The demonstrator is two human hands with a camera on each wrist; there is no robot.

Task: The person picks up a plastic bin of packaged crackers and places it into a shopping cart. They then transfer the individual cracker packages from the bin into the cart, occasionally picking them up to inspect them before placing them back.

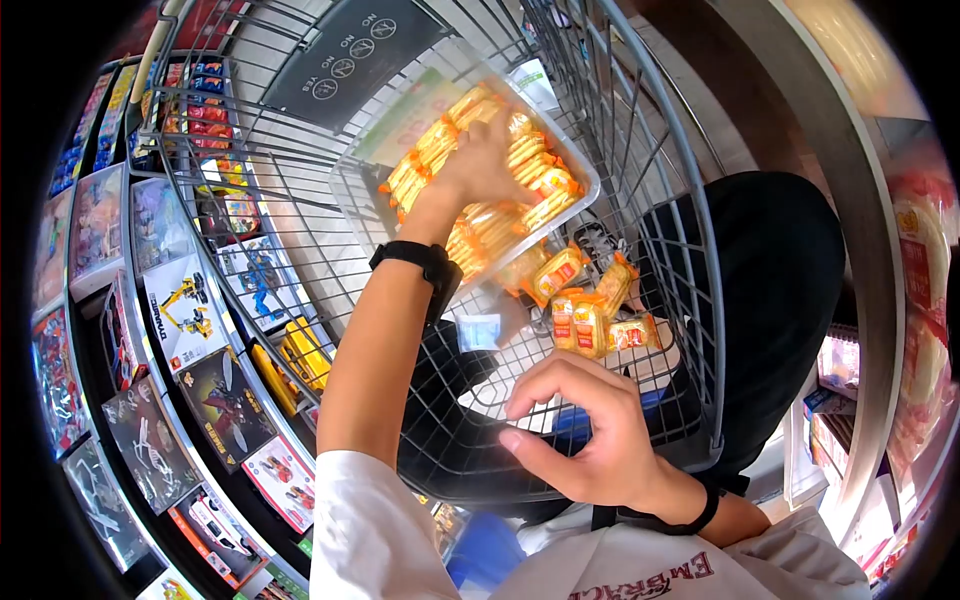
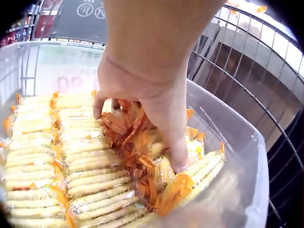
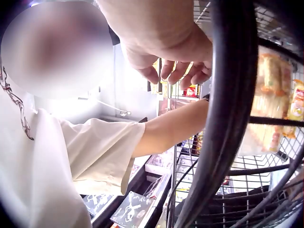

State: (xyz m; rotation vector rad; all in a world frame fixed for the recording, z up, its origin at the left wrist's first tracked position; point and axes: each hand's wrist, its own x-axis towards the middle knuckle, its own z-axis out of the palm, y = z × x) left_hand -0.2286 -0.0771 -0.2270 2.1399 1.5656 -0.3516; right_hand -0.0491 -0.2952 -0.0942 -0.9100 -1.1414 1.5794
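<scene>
In the head view, my left hand (image 1: 485, 165) reaches into a clear plastic bin (image 1: 590, 195) of wrapped biscuits (image 1: 430, 150). The left wrist view has the left hand (image 2: 142, 95) spread over the orange wrapper ends, thumb on the packs (image 2: 197, 175) at right and fingertips down among others; I cannot tell whether it grips any. My right hand (image 1: 590, 430), its fingers loosely curved and holding nothing, hovers over the near end of the shopping cart (image 1: 715, 330). Several loose biscuit packs (image 1: 578, 320) lie below the bin, beyond that hand.
The cart's wire sides surround the bin, with a dark sign panel (image 1: 350, 60) at its far end. Shelves of boxed toys (image 1: 185, 310) run along the left. A bent leg in black trousers (image 1: 770, 260) is at right, beside a shelf edge (image 1: 850, 150). A pale blue packet (image 1: 478, 332) lies near the bin.
</scene>
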